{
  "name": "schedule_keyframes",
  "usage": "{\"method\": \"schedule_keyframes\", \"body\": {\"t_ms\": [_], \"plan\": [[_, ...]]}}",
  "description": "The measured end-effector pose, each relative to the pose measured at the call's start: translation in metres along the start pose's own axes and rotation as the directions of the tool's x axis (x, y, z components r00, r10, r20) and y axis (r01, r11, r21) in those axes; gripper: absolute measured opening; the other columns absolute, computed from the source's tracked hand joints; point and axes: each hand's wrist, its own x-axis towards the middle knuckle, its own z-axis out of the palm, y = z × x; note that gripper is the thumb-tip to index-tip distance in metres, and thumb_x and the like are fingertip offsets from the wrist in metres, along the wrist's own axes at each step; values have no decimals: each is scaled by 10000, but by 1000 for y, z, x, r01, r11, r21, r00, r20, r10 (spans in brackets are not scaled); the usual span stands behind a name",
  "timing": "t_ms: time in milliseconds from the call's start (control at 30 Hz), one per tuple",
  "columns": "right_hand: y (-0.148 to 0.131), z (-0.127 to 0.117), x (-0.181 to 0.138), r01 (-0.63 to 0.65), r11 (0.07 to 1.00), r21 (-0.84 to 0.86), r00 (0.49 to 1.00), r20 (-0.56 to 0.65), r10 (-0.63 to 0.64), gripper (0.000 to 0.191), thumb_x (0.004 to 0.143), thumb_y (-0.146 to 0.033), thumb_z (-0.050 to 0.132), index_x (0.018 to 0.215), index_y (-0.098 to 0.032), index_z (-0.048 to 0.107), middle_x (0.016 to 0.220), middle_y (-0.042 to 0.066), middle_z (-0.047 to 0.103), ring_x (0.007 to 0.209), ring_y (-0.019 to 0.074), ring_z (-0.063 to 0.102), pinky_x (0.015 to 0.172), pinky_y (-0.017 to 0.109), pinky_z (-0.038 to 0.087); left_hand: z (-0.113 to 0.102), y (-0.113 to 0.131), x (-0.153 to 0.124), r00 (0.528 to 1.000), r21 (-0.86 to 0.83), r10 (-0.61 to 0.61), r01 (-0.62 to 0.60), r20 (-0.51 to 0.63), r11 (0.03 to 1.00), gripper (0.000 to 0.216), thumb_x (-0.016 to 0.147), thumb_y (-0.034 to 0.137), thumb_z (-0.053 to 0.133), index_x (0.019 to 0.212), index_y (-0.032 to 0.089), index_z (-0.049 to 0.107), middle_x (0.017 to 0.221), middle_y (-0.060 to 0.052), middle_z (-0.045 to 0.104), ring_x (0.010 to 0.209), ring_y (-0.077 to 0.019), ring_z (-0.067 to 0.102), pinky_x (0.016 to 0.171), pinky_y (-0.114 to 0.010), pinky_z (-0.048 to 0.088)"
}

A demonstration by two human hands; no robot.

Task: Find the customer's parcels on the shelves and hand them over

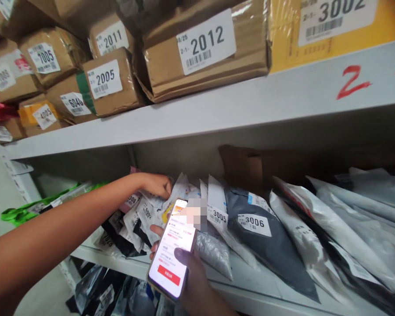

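My left hand (156, 184) reaches across to the lower shelf, its fingers curled onto the tops of several small white and grey mailer bags (145, 215) with numbered labels; whether it grips one is unclear. My right hand (191, 281) holds a smartphone (173, 250) upright in front of the bags, thumb on its lit screen, which shows white panels and a red button. Just right of the phone stand a white bag labelled 3005 (219, 217) and a dark bag labelled 3006 (260, 237).
The white upper shelf (250, 105) carries brown cardboard boxes labelled 2012 (204, 44), 2005 (107, 81), 2011 and others, plus a yellow box (335, 26). Grey and white mailers (349, 228) lean along the lower shelf's right. Green bag (23, 215) at left; more parcels below.
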Motion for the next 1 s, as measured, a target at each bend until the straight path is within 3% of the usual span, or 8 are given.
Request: {"method": "schedule_keyframes", "body": {"t_ms": [133,200,267,400,600,733,900,1000], "plan": [[1,-4,0,30,999,-35,1000,5,-30,834,460,-436,862,1177,-102,597,810,67,675,684,159,564,578,260,419,-12,-35,-7,957,38,-147,161,-252,986,418,772,343,532,1109,115,625,1209,-155,593,1107,-284,529,918,-333,409],[3,-7,-2,68,995,-67,997,28,-67,835,501,-449,844,1220,-125,570,835,68,669,677,161,553,576,273,414,-13,-48,-9,932,17,-253,266,-259,964,512,793,395,531,1197,83,570,1269,-203,554,1155,-322,511,943,-364,396],[7,-9,-3,97,993,-64,994,51,-94,826,537,-445,827,1251,-139,548,858,69,662,679,164,550,589,287,416,-9,-57,-11,938,-21,-297,298,-177,954,472,821,412,498,1139,80,607,1204,-190,606,1093,-308,556,905,-348,416],[14,-8,0,123,992,-19,991,59,-122,874,569,-425,813,1323,-136,477,858,78,666,685,164,556,608,289,415,3,-63,-15,967,-112,-241,232,-80,966,359,837,350,457,1020,122,665,1065,-79,692,957,-202,607,799,-241,445],[16,-4,0,86,996,30,990,106,-89,911,595,-411,814,1370,-160,406,879,72,678,739,165,580,651,275,428,19,-67,-17,948,-106,-296,284,-118,953,354,798,405,488,926,142,686,918,-59,714,846,-199,603,761,-275,435],[10,0,-5,71,993,95,997,36,-75,920,581,-430,803,1367,-150,413,838,64,674,740,167,577,662,275,438,26,-62,-21,938,-86,-310,300,-157,950,371,828,431,460,945,165,692,947,-65,717,853,-193,612,759,-270,420],[6,-6,-4,78,992,100,991,96,-88,590,616,-431,778,1125,-184,611,874,65,676,777,180,582,664,297,452,25,-52,-36,933,61,-237,262,-271,963,377,822,504,483,957,205,669,970,-65,698,849,-206,603,709,-277,401],[3,-8,-2,90,994,67,991,89,-96,505,606,-429,778,1022,-175,642,860,70,677,754,178,578,638,287,447,20,-52,-45,969,30,-124,134,-211,991,342,818,454,490,992,203,643,991,-53,685,898,-199,598,759,-265,410]]}}
